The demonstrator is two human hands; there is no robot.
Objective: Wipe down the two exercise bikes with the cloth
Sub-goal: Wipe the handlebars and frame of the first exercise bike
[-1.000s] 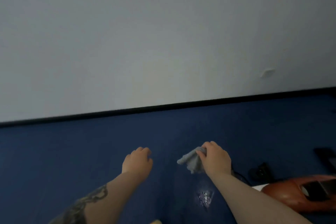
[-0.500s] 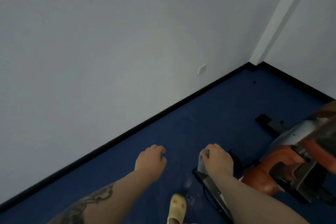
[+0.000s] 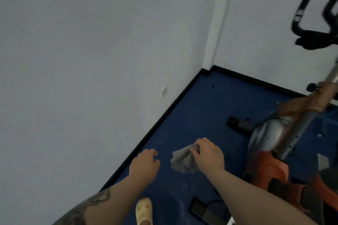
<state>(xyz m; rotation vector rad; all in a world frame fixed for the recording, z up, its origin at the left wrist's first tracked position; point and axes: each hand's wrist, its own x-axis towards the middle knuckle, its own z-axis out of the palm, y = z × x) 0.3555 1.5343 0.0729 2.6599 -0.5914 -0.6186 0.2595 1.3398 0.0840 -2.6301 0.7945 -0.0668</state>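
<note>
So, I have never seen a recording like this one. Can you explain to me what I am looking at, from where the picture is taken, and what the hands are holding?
There is no machine here, only a person. The picture comes from a camera worn on the person's head, looking forward and down, so you see their own two arms from above. The right hand grips a crumpled grey cloth. The left hand holds nothing; its fingers are loosely curled. Below is a blue floor meeting a pale wall in a corner. At the right stands an orange and silver exercise bike with black handlebars. At the bottom edge you see the person's yellow shoe.
</note>
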